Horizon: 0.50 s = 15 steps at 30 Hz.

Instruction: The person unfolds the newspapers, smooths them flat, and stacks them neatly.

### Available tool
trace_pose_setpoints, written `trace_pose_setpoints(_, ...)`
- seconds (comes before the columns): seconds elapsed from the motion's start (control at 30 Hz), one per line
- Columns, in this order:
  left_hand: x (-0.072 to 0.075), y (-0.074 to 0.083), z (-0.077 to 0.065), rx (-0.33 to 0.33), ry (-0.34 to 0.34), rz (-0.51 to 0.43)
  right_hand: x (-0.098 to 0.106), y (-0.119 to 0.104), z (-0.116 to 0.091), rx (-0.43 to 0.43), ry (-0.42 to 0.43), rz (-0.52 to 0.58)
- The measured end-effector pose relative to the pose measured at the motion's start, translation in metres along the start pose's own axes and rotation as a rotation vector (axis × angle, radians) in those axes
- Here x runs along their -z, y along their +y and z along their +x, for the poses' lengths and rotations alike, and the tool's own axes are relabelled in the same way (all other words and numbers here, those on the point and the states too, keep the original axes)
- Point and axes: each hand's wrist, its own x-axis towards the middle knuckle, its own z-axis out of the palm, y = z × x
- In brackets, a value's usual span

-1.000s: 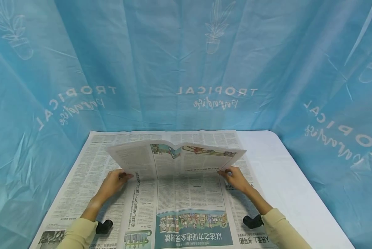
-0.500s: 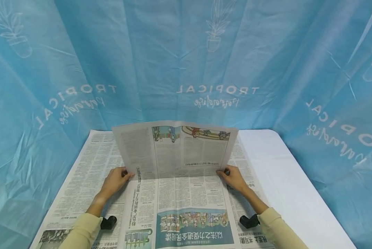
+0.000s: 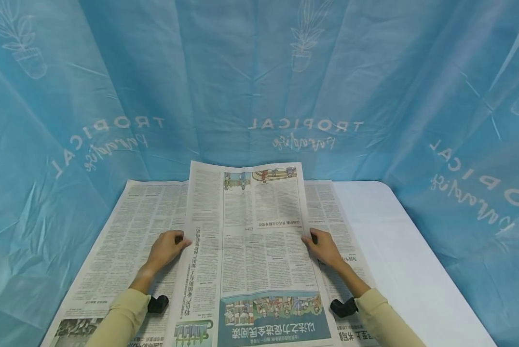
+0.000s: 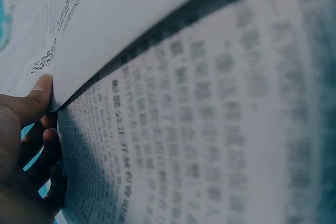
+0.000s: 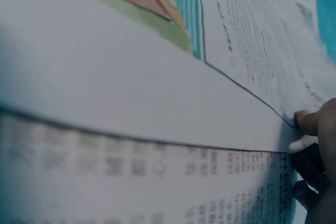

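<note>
A printed newspaper sheet (image 3: 264, 260), with a cartoon strip along its far end and a blue-green picture near me, spreads between my hands. Its far part tilts up toward the curtain. At the sheet's left edge, my left hand (image 3: 166, 251) pinches the paper. The left wrist view shows that thumb (image 4: 42, 90) on top of the page and the other fingers curled below. My right hand (image 3: 325, 248) pinches the opposite edge; in the right wrist view its thumb (image 5: 307, 123) presses the page margin. Fingers beneath the paper are partly hidden.
More newspaper (image 3: 125, 250) lies flat under the held sheet and covers much of the white table (image 3: 398, 260). A blue curtain (image 3: 259, 96) with white lettering hangs behind and at both sides. Black wrist devices (image 3: 158, 304) sit at the sleeves.
The far part of the newspaper sheet has swung up and away from me, unfolding from a sagging fold to a nearly flat page. Both hands keep their grip at the edges, nearly in place.
</note>
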Motion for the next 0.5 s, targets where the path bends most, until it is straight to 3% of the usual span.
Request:
trace_pose_setpoints(0.17,-0.0002,0.0009,0.0010,0.027,0.009,0.000,-0.0005,-0.0025,0.0023,-0.013,-0.007,-0.054)
trace_pose_setpoints(0.5,-0.0032,-0.0011,0.0026,0.088,0.033,-0.018,0.0020,-0.0084,0.0024,-0.028,-0.017,-0.062)
